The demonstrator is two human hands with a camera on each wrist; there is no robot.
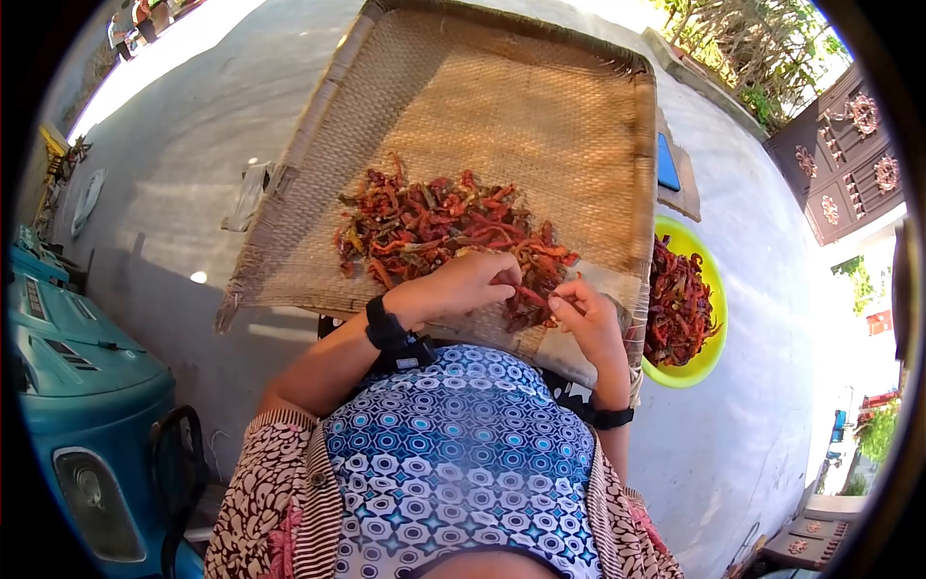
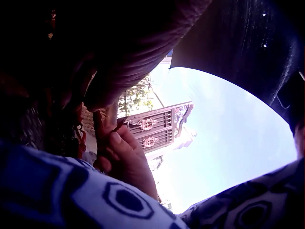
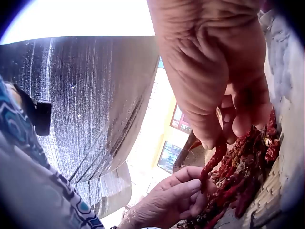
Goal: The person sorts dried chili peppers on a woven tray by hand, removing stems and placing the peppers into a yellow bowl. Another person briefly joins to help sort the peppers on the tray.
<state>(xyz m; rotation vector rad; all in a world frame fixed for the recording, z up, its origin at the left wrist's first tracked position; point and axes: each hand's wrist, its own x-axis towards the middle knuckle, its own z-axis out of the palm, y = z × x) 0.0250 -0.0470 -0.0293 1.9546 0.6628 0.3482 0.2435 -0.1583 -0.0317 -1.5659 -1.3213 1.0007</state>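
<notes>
Wrinkled red dried chili peppers (image 1: 424, 222) lie heaped on the near half of a large woven tray (image 1: 502, 106). Over the heap's near edge, my left hand (image 1: 465, 286) pinches one end of a dried chili pepper (image 3: 214, 162). My right hand (image 1: 592, 326) pinches the other end between thumb and fingertips, so the pepper spans the two hands. In the right wrist view, more peppers (image 3: 243, 176) lie just below the fingers. The left wrist view is dark, with my left hand (image 2: 124, 52) shadowed and my right hand (image 2: 129, 155) beyond it.
A yellow-green basin (image 1: 716, 289) of red peppers stands on the ground to the right of the tray. Behind it is a blue flat object (image 1: 667, 162) on cardboard. A teal vehicle (image 1: 87, 376) stands at the left. People (image 1: 140, 21) are far off at the upper left.
</notes>
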